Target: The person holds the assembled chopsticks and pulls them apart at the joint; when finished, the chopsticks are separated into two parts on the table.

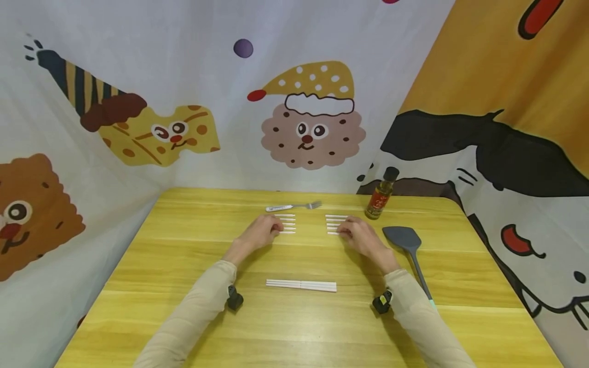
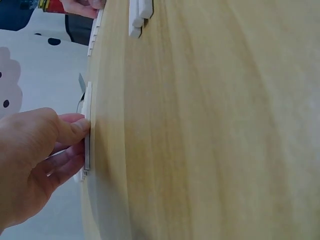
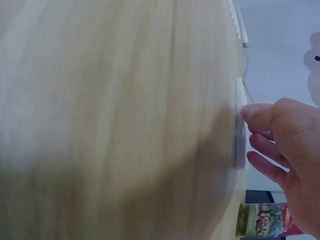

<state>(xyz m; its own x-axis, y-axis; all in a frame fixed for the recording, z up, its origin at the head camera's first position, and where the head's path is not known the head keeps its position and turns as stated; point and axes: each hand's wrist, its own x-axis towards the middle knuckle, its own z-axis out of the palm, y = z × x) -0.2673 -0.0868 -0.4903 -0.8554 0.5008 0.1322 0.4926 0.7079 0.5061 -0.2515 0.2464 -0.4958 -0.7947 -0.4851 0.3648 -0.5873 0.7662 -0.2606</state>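
Observation:
Two groups of thin white sticks lie side by side toward the back of the table, a left group (image 1: 289, 224) and a right group (image 1: 332, 224), with a gap between. At the left group's near side, my left hand (image 1: 263, 231) pinches a white stick (image 2: 88, 150) between thumb and fingers, low against the tabletop. Likewise my right hand (image 1: 363, 236) pinches the near white stick (image 3: 240, 152) of the right group. Both hands partly cover the outer ends of their groups. Closer to me lie more white sticks (image 1: 301, 285), packed together in a flat row.
Behind the left group lies a fork (image 1: 280, 208) with a white handle. A dark-capped bottle (image 1: 378, 201) stands at the back right. In front of it, a grey spatula (image 1: 403, 236) extends along my right forearm. A printed curtain (image 1: 239, 153) hangs behind the wooden table (image 1: 184, 327).

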